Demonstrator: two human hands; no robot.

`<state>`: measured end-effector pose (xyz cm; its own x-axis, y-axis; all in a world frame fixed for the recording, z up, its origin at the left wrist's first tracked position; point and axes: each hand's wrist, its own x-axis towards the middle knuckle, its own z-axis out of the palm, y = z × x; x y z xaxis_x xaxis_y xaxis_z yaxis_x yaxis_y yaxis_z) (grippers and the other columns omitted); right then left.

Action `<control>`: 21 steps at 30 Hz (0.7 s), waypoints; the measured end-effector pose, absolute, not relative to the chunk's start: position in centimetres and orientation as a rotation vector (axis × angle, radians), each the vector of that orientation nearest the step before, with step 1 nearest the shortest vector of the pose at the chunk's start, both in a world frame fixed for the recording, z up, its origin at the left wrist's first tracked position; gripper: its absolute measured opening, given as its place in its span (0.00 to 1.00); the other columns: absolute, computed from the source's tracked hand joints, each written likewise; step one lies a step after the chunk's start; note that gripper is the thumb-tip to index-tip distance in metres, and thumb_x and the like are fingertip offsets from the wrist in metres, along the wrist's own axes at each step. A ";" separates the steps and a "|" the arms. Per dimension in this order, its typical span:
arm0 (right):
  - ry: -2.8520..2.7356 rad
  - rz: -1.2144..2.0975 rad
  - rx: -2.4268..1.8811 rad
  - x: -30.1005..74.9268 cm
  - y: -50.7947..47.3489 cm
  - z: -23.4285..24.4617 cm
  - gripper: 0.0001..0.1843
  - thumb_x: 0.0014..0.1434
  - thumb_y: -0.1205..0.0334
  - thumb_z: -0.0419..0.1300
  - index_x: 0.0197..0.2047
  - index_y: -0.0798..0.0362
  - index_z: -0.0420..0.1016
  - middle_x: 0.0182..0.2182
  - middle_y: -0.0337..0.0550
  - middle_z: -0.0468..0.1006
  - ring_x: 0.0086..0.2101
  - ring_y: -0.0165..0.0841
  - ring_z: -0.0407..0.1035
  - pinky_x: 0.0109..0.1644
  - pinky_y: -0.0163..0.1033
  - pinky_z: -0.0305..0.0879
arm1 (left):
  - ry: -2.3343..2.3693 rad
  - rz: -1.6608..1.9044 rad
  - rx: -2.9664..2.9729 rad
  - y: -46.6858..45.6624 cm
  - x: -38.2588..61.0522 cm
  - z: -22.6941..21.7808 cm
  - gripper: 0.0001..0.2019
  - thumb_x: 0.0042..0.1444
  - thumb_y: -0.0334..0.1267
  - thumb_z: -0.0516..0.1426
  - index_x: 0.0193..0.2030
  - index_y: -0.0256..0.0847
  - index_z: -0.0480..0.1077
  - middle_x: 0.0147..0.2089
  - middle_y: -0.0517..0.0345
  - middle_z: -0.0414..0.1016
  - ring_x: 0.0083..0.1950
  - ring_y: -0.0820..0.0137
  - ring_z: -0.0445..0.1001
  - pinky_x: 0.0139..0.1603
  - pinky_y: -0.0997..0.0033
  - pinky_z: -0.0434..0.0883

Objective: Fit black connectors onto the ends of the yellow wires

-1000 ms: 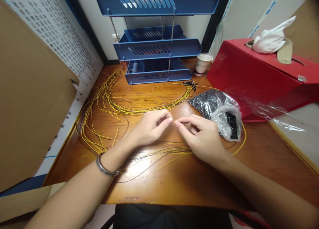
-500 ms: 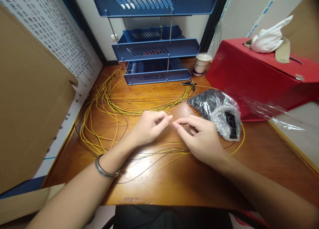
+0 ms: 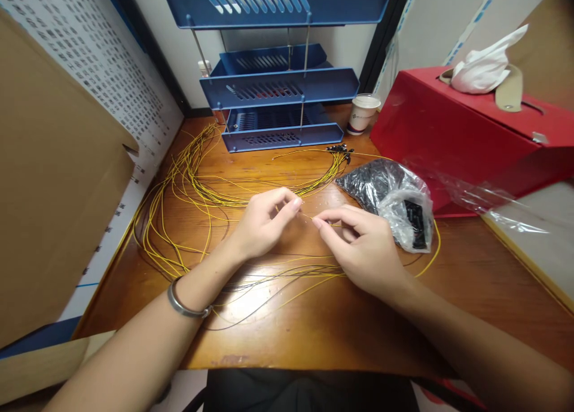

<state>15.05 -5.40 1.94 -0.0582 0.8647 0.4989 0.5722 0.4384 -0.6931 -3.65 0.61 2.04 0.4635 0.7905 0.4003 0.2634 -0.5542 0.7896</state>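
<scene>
Over the middle of the wooden desk, my right hand [image 3: 359, 241] pinches a thin yellow wire [image 3: 336, 225] between thumb and forefinger, its tip pointing left. Facing it a short gap away is my left hand [image 3: 271, 220], thumb and forefinger closed together; anything tiny between them is too small to make out. Behind my hands runs a bundle of yellow and dark wires [image 3: 192, 185], curving round the left side, with small black connectors [image 3: 341, 153] at its right end. More loose wires [image 3: 287, 274] cross the desk beneath my wrists.
Right of my right hand lies a clear plastic bag [image 3: 390, 197] of black parts. A red tissue box [image 3: 466, 137] and a paper cup [image 3: 362, 114] stand behind it. A blue tiered tray [image 3: 282, 140] rises at the back; cardboard [image 3: 58, 191] borders the left.
My left hand has drawn away to the left and slightly up, widening the gap between my fingertips. The right hand has barely moved and keeps its pinch.
</scene>
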 end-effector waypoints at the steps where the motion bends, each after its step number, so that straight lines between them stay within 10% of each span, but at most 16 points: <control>1: -1.743 0.388 -1.246 15.0 -5.4 2.0 0.05 0.61 0.68 0.63 0.35 0.54 0.81 0.22 0.34 0.71 0.21 0.25 0.57 0.29 0.35 0.56 | 0.846 1.009 2.093 0.6 -3.7 2.1 0.13 0.67 0.42 0.54 0.37 0.35 0.73 0.32 0.57 0.76 0.32 0.73 0.71 0.34 0.74 0.66; 21: -1.739 0.409 -1.238 15.0 -5.4 1.7 0.05 0.62 0.66 0.63 0.36 0.54 0.82 0.24 0.35 0.73 0.22 0.25 0.57 0.29 0.36 0.54 | 0.780 0.829 2.166 0.1 -3.3 2.3 0.13 0.67 0.38 0.52 0.31 0.37 0.68 0.26 0.63 0.68 0.27 0.76 0.64 0.30 0.76 0.62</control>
